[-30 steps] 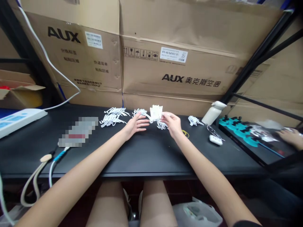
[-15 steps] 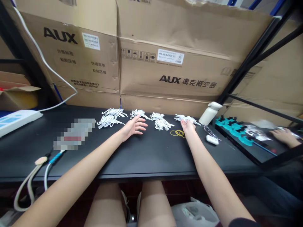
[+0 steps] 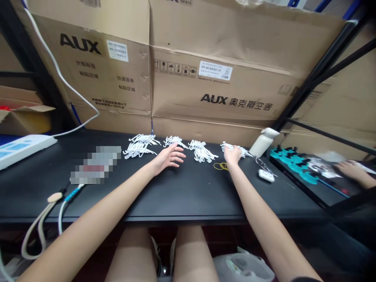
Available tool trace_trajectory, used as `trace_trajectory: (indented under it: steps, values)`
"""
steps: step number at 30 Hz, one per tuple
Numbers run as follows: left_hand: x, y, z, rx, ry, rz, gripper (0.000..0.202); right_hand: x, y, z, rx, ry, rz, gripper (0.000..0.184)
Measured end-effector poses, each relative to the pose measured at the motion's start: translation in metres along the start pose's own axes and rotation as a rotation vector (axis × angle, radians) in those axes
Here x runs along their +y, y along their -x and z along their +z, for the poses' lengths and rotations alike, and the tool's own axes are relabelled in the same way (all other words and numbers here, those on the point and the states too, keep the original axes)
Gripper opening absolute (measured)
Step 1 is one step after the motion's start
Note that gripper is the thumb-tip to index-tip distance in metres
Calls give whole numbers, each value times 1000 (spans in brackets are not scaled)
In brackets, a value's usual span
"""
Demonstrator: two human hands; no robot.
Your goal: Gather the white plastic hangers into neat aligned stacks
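Note:
My left hand [image 3: 168, 159] hovers over the black table, fingers spread and nothing held. Its fingertips are near a small bundle of thin white hooked pieces [image 3: 173, 140]. My right hand [image 3: 233, 155] is at the rightmost bundle of white hooked pieces [image 3: 244, 152], covering its middle. Its fingers are mostly hidden, so a grip cannot be made out. Yellow rubber bands [image 3: 221, 166] lie just left of my right wrist. Another bundle of white hooked pieces [image 3: 204, 154] lies between my hands, and a larger one [image 3: 136, 150] sits left of my left hand.
A white bottle [image 3: 263, 141], glasses [image 3: 261, 163] and a small white case [image 3: 266, 176] stand right of my right hand. A blurred-out item [image 3: 96, 166] and a power strip [image 3: 26, 149] lie left. Cardboard [image 3: 176, 98] walls the back. A co-worker's hand [image 3: 351, 169] is far right.
My right hand has reached a little farther over the rightmost bundle, covering more of it. My left hand stays spread in about the same place. The view has shifted slightly.

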State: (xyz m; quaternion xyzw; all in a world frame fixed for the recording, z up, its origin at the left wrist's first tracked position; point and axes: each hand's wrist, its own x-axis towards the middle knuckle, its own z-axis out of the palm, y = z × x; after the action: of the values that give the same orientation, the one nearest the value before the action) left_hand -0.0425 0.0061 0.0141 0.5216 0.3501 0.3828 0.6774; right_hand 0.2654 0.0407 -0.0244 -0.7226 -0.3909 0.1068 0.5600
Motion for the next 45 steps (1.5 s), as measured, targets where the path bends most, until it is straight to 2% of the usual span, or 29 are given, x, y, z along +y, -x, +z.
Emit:
trace_trajectory:
  steps: [2,4,6,7,12,17,22,24,25,27,28,30,32,34,39,42,45]
  values:
    - [0,0,0,6,-2,1,55,-6,12,6,-12,43,-60,44]
    - [0,0,0,14,-3,2,54,-10,25,14,-185,142,-256,44]
    - [0,-1,-1,23,-2,4,54,-14,37,22,-365,258,-300,43]
    - [-1,-1,-1,27,-2,5,54,-15,42,24,-403,305,-302,40]
    - [0,-1,-1,32,4,13,55,-22,52,24,-445,312,-413,35]
    - [1,0,1,43,-4,17,56,-33,60,17,-493,306,-419,36]
    - [-2,-2,2,92,-64,38,54,-42,67,14,-650,134,-390,39]
    - [-6,-6,-1,198,-139,85,48,-43,71,16,-733,-9,-325,39]
    - [-9,-8,-3,288,-202,129,43,-44,73,18,-771,-83,-291,40]
    - [-14,-12,-9,475,-371,300,33,-45,80,23,-843,-202,-258,40]
    - [-17,-14,-12,515,-444,376,30,-46,83,26,-875,-245,-259,40]
    - [-20,-16,-16,517,-507,419,30,-47,90,30,-943,-309,-268,39]
    - [-23,-18,-19,469,-538,367,33,-48,95,32,-997,-348,-285,38]
    - [-24,-19,-19,430,-548,286,35,-48,97,32,-978,-327,-338,35]
    - [-25,-20,-20,454,-527,232,35,-44,89,26,-664,-54,-576,22]
    - [-24,-18,-20,459,-649,286,30,-40,83,25,-676,42,-619,18]
    - [-25,-14,-16,416,-900,439,33,-38,82,27,-746,87,-629,17]
